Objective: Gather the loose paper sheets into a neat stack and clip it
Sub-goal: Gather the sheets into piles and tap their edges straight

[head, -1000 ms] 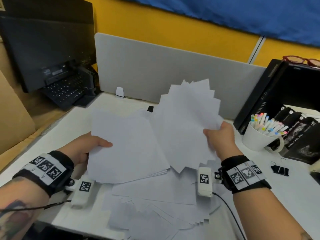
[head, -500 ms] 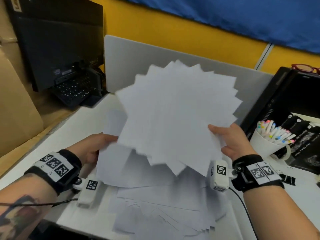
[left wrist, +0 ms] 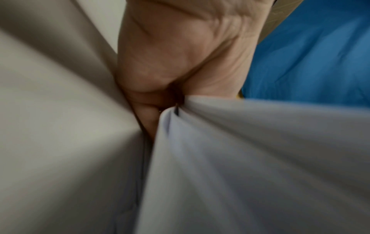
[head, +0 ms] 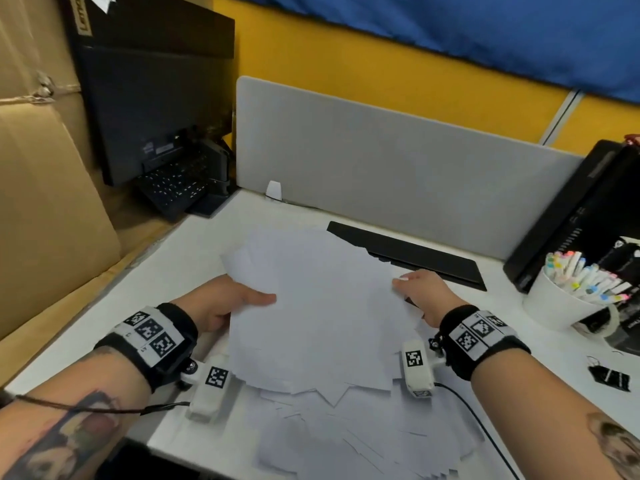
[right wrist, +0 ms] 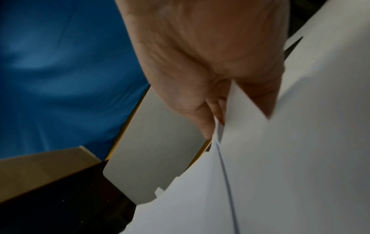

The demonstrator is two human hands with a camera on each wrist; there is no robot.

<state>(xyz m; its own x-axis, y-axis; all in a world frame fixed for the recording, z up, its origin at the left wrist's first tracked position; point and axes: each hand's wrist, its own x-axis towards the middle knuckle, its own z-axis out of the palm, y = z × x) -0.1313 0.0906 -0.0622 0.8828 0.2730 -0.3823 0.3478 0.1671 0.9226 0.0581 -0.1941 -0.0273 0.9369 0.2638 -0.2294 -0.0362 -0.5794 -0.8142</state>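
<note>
A bundle of white paper sheets (head: 322,313) is held between both hands just above the desk. My left hand (head: 228,303) grips its left edge, thumb on top, and my right hand (head: 420,296) grips its right edge. The sheets (left wrist: 250,158) fold into my left palm (left wrist: 170,63) in the left wrist view. My right hand (right wrist: 216,52) pinches the sheets (right wrist: 280,158) in the right wrist view. More loose sheets (head: 346,434) lie fanned on the desk below. A black binder clip (head: 611,377) lies on the desk at the right.
A black keyboard (head: 412,254) lies behind the papers by the grey divider (head: 398,161). A white cup of markers (head: 568,299) and black items stand at the right. A monitor (head: 156,109) and cardboard (head: 45,202) are at the left.
My right hand brought its fanned bunch of sheets down and left onto the bunch in my left hand. Both hands now hold one joined bundle low over the desk.
</note>
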